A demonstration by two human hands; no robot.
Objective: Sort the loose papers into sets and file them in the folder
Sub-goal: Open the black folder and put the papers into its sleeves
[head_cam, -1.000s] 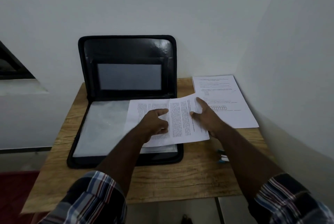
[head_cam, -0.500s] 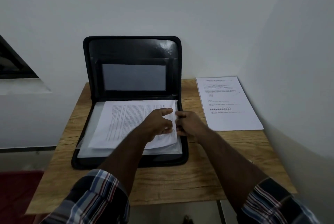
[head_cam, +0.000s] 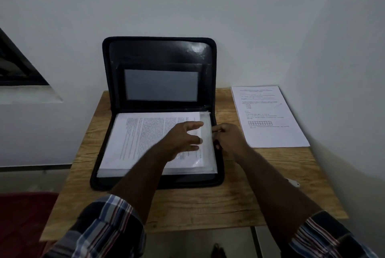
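The printed sheet (head_cam: 150,134) lies on the lower half of the open black folder (head_cam: 158,55), on top of a stack of clear plastic sleeves (head_cam: 206,149). Judging by the shiny strip along its right edge, it looks to be sliding into the top sleeve, though I cannot tell how far in it sits. The left hand (head_cam: 183,139) lies flat on the sheet with its fingers spread, most likely to hold the paper square and press it leftward. The right hand (head_cam: 227,137) is at the sleeve's right edge, fingers curled; it seems to be pinching that edge to keep the mouth open, but the contact is too dark to be sure.

The folder's lid stands upright against the wall, so the lower half stays open without being held. Its inner face carries a grey pocket window (head_cam: 161,85).

To the right, apart from the folder, a second pile of papers (head_cam: 268,118) with a small printed grid rests on the wooden bench (head_cam: 208,203), probably the next set to file. A small white object (head_cam: 292,182) pokes out at the bench's right edge behind the right forearm; I cannot tell what it is. Nothing lies between the hands and the waiting pile, though the wall crowds that side closely.
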